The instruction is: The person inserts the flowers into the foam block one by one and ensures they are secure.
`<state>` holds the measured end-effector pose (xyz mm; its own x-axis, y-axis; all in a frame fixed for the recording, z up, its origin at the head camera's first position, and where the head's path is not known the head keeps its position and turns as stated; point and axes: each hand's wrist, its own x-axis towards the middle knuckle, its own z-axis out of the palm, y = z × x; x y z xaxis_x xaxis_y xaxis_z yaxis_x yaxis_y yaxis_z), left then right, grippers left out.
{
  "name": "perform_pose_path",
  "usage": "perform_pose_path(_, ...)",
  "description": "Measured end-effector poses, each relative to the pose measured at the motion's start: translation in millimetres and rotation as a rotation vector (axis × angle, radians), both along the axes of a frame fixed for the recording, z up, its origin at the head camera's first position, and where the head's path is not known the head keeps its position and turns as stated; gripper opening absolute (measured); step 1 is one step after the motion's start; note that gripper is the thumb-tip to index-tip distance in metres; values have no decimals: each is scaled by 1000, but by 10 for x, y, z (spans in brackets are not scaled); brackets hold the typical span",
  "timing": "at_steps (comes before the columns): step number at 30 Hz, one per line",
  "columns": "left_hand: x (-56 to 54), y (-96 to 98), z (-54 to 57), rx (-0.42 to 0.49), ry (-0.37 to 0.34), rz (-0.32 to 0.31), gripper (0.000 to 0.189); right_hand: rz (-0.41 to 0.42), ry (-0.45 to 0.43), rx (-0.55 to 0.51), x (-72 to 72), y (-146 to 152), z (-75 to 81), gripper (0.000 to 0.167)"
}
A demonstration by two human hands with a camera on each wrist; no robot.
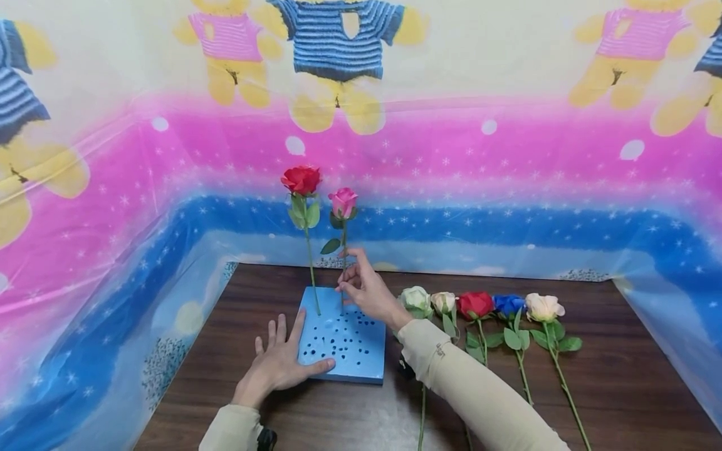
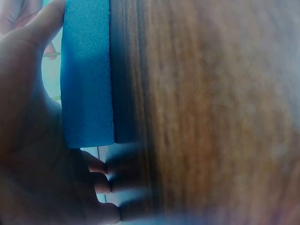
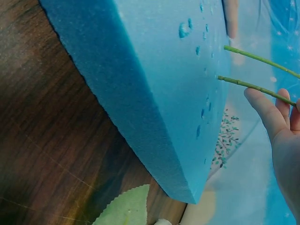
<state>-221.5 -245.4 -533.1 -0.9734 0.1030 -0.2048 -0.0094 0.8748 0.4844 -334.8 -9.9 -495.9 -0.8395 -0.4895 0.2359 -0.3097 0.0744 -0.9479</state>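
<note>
A blue foam block [image 1: 369, 354], its top dotted with many small holes, lies flat on the table. My left hand [image 1: 276, 363] rests at its left side, thumb across the near top corner and the other fingers spread along the edge onto the table. Near the back of the block my right hand [image 1: 368, 291] pinches the stem of a pink rose [image 1: 343, 202], which is upright. In the right wrist view the lower end of this stem [image 3: 239, 82] meets the foam. To its left a red rose [image 1: 301, 180] stands in the block, leaning slightly.
Right of the block several roses lie on the brown table [image 1: 615, 376]: a pale green rose [image 1: 416, 299], a small cream rose [image 1: 443, 302], another red rose [image 1: 475, 304], a blue rose [image 1: 509, 304] and a peach rose [image 1: 544, 307]. My right forearm covers some stems. A patterned curtain [image 1: 451, 169] hangs behind.
</note>
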Motion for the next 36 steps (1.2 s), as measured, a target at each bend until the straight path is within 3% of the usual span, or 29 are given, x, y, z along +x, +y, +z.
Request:
perform_pose_path(17,8,-5,8,-3,-1,-1,136,-23,-75,117,-2,32,-31,35)
perform_pose_path(26,-8,-4,16,1,12,-6,136,-36,-87,159,-10,54,1,72)
perform_pose_path(36,8,-7,31,24,1,-17,134,-83,-82,178,11,103,49,92)
